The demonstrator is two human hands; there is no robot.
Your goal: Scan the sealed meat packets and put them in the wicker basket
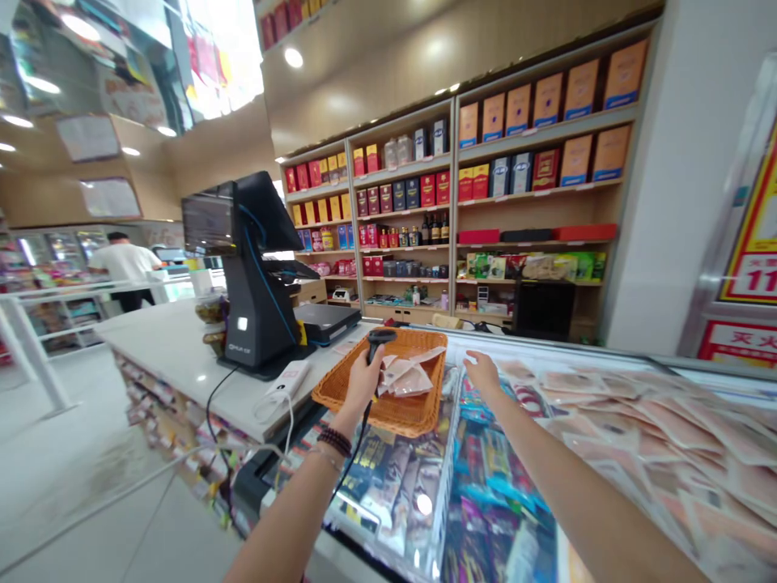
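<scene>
**Handheld scanner [380,338] gripped beside a wicker basket [418,417] at a shop checkout**

The left hand [364,380] was closed around the scanner's handle, fingers wrapped tight, with the black head standing above the knuckles and tipped toward the basket. A thin black cord [358,437] ran down from the scanner past the wrist. That tether probably explained the basket's position, since a corded scanner favours work close to the till.

Inside the basket lay a few clear packets of pinkish food [404,376], loosely heaped rather than stacked, just beside the scanner head. A loose heap seemed to suit a basket used for short-term holding.

The right hand [482,374] was spread, palm down, just right of the basket, over the glass of a chest freezer [637,429]. Whether it touched the glass could not be told. Flat packets [668,421] lay overlapped under the glass further right of the basket.

The basket sat where the white table [176,356] met the freezer, apparently placed so both stayed within arm's reach. A black checkout terminal [258,275] stood just left of the basket. Shelves [546,194] of boxes and bottles rose well behind it, and a person in a white shirt [125,263] stood far off to its left.
</scene>
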